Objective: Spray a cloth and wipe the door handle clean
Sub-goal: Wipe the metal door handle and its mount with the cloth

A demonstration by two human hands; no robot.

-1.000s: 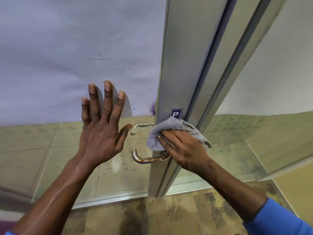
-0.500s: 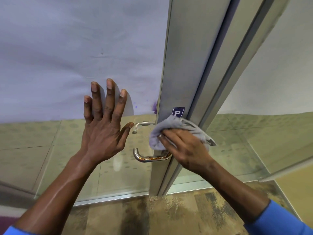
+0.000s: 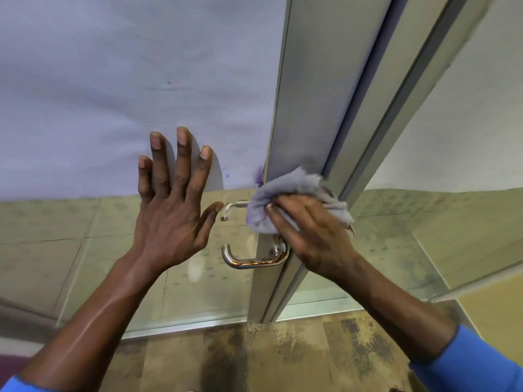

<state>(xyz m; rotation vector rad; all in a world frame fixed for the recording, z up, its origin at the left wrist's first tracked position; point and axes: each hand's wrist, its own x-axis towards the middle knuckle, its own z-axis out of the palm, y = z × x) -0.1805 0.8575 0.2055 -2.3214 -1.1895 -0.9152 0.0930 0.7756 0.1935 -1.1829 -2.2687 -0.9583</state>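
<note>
Floor [image 3: 283, 360]: nearest, at 6 o'clock; mottled brown and tan, matt
Sleeves [image 3: 475, 366]: blue cloth, at 4 and 8 o'clock; forearms bare
Left hand [image 3: 172, 210]: flat on the glass at 9 o'clock from the handle; fingers [image 3: 181, 165] spread and pointing up, holding nothing; likely there to brace the door so it does not swing under the rubbing
Right hand [image 3: 311, 230]: at 3 o'clock from the handle; its fingers pressed together over the cloth, pinning it to the metal; palm-down so the push goes into the frame
Cloth [image 3: 285, 193]: the task's thing; grey, soft, bunched into a pad; some violet staining on its lower left; it lies on the handle's upper part and the frame edge
Handle [image 3: 252, 261]: polished steel tube bent in a U; its lower bar bare and glossy, its upper bar half under the cloth
Frame [image 3: 311, 108]: brushed grey aluminium, straight ribbed upright
Glass [image 3: 113, 80]: farthest; frosted pale lilac film above, clear below; a small violet smear at 11 o'clock from the cloth
Progress: wiping under way, I judge; lower bar not yet covered
</note>
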